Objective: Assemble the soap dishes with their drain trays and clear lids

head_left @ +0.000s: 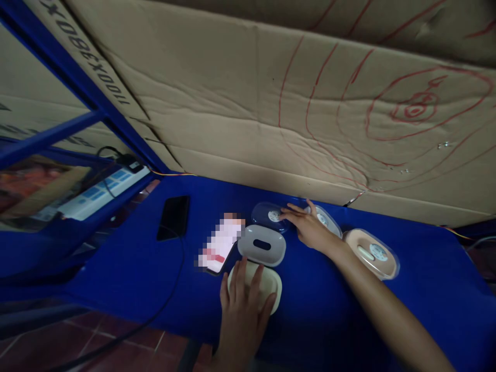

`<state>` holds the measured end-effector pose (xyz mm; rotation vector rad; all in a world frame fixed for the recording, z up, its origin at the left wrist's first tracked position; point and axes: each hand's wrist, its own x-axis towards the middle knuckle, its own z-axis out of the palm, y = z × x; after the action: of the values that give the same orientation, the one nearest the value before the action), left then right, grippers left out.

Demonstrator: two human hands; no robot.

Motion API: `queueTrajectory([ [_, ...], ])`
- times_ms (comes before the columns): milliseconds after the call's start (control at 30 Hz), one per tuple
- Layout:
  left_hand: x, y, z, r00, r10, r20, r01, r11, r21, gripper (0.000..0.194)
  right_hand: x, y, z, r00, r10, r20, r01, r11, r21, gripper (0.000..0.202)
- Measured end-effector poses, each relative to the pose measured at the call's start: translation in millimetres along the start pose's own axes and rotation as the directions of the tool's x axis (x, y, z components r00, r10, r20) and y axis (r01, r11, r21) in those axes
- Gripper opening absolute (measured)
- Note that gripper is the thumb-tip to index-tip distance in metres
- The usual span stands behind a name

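My left hand (243,299) lies with spread fingers over a cream oval plastic dish (272,283) near the table's front edge. Just behind that dish is a grey oval plastic piece (250,241) with a dark rounded slot in its middle. My right hand (306,226) reaches across behind, its fingers stretched out. Its fingertips are at the edge of a clear oval plastic lid (262,213) with a white round sticker; whether they touch it I cannot tell. Partly behind this hand sits a whitish oval box (332,223) with a clear lid and sticker.
A beige lidded oval box (382,264) stands to the right on the blue table (318,320). Leftward lie a lit phone (220,243) and a black phone (173,217), with a dark cable (176,284) nearby. A cardboard wall (217,98) rises behind; a blue frame (124,126) stands left.
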<state>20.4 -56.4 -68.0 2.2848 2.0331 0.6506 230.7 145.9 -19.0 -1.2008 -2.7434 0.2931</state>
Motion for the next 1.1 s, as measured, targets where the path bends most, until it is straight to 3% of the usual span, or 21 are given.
queueTrajectory([
  [67, 2, 5, 0.3, 0.998, -0.056, -0.021, 0.056, 0.998, -0.002, 0.061, -9, -4, 0, 0.996, 0.067, -0.053, -0.068, 0.998, -0.008, 0.059],
  [133, 1, 8, 0.2, 0.999, -0.039, -0.032, 0.038, 0.999, -0.027, 0.061, -22, -4, 0, 0.971, 0.2, -0.127, -0.204, 0.979, -0.016, 0.056],
  [267, -3, 11, -2.4, 1.0, 0.01, -0.021, -0.012, 0.996, -0.093, 0.059, -49, 3, -2, 0.867, 0.461, -0.188, -0.465, 0.885, 0.028, 0.076],
  [333, -5, 13, -7.6, 0.998, -0.03, -0.05, 0.019, 0.978, -0.208, 0.056, -61, 0, -7, 0.853, 0.488, -0.184, -0.487, 0.872, 0.054, 0.071],
  [400, -5, 18, -15.1, 0.99, -0.127, -0.058, 0.082, 0.864, -0.497, 0.059, -75, -17, -15, 0.864, 0.463, -0.2, -0.448, 0.886, 0.118, 0.07],
  [433, -5, 22, -18.6, 0.982, -0.19, -0.013, 0.13, 0.717, -0.685, 0.065, -83, -31, -21, 0.875, 0.44, -0.201, -0.408, 0.895, 0.18, 0.072],
  [467, -5, 26, -21.1, 0.97, -0.231, 0.081, 0.185, 0.474, -0.861, 0.078, -90, -48, -26, 0.895, 0.404, -0.188, -0.352, 0.9, 0.257, 0.075],
  [500, -4, 30, -22.2, 0.954, -0.214, 0.21, 0.248, 0.171, -0.954, 0.09, -98, -66, -32, 0.924, 0.348, -0.157, -0.281, 0.898, 0.339, 0.079],
  [567, -2, 36, -19.8, 0.897, -0.064, 0.438, 0.388, -0.362, -0.848, 0.093, -110, -98, -41, 0.98, 0.188, -0.063, -0.139, 0.876, 0.463, 0.087],
  [600, -1, 38, -16.8, 0.866, 0.026, 0.5, 0.434, -0.539, -0.723, 0.086, -114, -109, -45, 0.994, 0.111, -0.021, -0.087, 0.867, 0.49, 0.089],
  [633, 0, 39, -13.2, 0.84, 0.1, 0.534, 0.459, -0.657, -0.598, 0.078, -116, -114, -47, 0.998, 0.055, 0.0, -0.047, 0.862, 0.505, 0.089],
  [700, -1, 38, -6.3, 0.823, 0.175, 0.54, 0.447, -0.786, -0.427, 0.066, -115, -105, -47, 0.998, 0.057, -0.022, -0.039, 0.866, 0.499, 0.082],
  [800, -5, 29, -0.9, 0.837, 0.165, 0.521, 0.397, -0.839, -0.372, 0.061, -103, -55, -36, 0.972, 0.212, -0.099, -0.163, 0.918, 0.362, 0.069],
  [933, -11, 22, -0.1, 0.825, 0.124, 0.551, 0.409, -0.803, -0.432, 0.066, -82, 13, -14, 0.959, 0.281, -0.044, -0.269, 0.946, 0.179, 0.068],
  [1000, -11, 23, 0.5, 0.812, 0.086, 0.578, 0.426, -0.764, -0.485, 0.069, -76, 19, -11, 0.958, 0.285, -0.032, -0.276, 0.946, 0.17, 0.073],
  [1100, -7, 27, 2.0, 0.781, -0.011, 0.624, 0.457, -0.672, -0.584, 0.08, -81, -15, -19, 0.965, 0.26, -0.043, -0.246, 0.946, 0.213, 0.083],
])
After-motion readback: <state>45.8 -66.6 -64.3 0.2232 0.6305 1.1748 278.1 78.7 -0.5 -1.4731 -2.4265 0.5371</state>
